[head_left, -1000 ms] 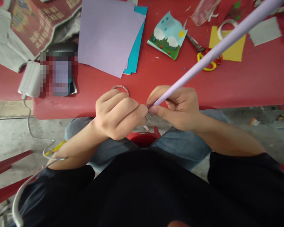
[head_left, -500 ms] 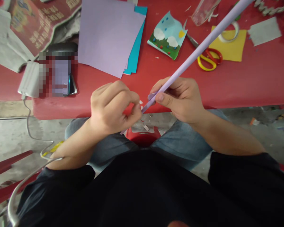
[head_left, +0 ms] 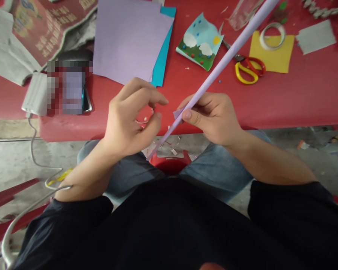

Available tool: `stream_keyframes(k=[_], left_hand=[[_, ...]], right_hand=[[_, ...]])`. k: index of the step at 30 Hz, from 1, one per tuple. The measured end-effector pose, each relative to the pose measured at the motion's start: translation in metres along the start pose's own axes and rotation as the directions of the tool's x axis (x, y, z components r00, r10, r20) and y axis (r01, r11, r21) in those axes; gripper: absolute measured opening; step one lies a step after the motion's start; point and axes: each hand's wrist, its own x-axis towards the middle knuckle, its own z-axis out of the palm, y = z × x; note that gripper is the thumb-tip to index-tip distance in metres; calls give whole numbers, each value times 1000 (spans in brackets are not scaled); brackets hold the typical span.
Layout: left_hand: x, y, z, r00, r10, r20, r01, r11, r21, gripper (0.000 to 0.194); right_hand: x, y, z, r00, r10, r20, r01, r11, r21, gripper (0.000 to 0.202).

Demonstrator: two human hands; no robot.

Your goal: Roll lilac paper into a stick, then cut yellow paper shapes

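The lilac paper tube looks mostly rolled — one loose corner sticks out. Right hand fingers clamp it, slanting seven to one o'clock; left hand fingers sit apart at nine o'clock.

Left hand: over near edge of worktop, thumb and fingers curved, tips apart. Right hand: thumb and fingers pinched. Forearms: bare, angled inward.
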Motion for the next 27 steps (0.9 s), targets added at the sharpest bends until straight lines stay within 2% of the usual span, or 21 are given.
stream_keyframes(k=[4,9,12,15,17,20,27], left_hand=[[-1,5,-1,991,100,88,-92,991,-94,32],[-3,1,-2,979,165,123,-159,986,-51,28],[-5,-6,0,963,256,87,-256,967,-2,28],[-8,-13,2,928,372,2,-370,921,121,28],[-9,-15,3,925,378,-23,-371,917,145,28],[-11,-16,5,942,335,6,-333,936,114,26],[-6,-15,6,864,500,-61,-472,846,250,18]], right_hand=[[0,-2,2,999,17,29,-18,1000,24,36],[2,-4,2,998,47,42,-49,998,44,39],[2,-5,2,997,66,37,-68,996,53,37],[1,-5,2,996,81,21,-82,995,59,35],[1,-5,2,996,91,16,-92,994,64,35],[1,-4,1,996,90,21,-91,993,72,35],[1,-6,0,994,103,38,-104,993,49,37]])
